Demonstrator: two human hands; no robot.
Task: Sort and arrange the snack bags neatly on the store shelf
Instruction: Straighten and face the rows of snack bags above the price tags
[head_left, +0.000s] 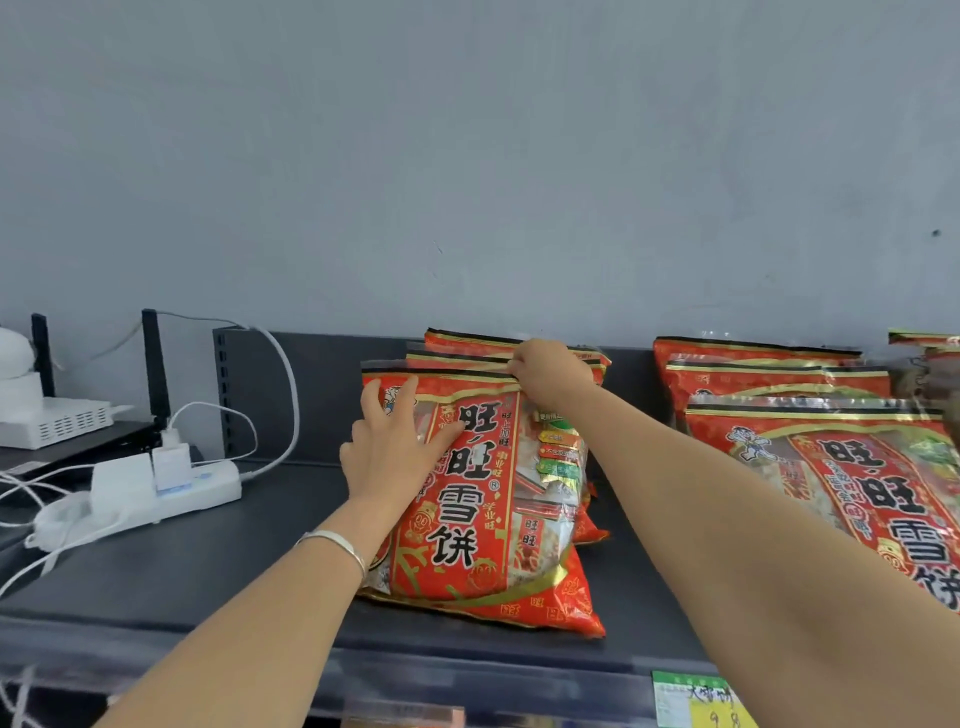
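Snack bag: left hand presses front, right hand pinches top.

The single view came from a wide-angle camera worn on the person's head. It looked forward and somewhat down, along both outstretched arms, onto a dark shelf. It faced the grey wall behind the shelf almost squarely, and that wall filled the upper part of the frame. The camera sat close: the forearms entered from the bottom edge, and the left hand and right hand met the red snack bags near the middle. The right edge cut off a second stack of bags; a white power strip lay toward the left.
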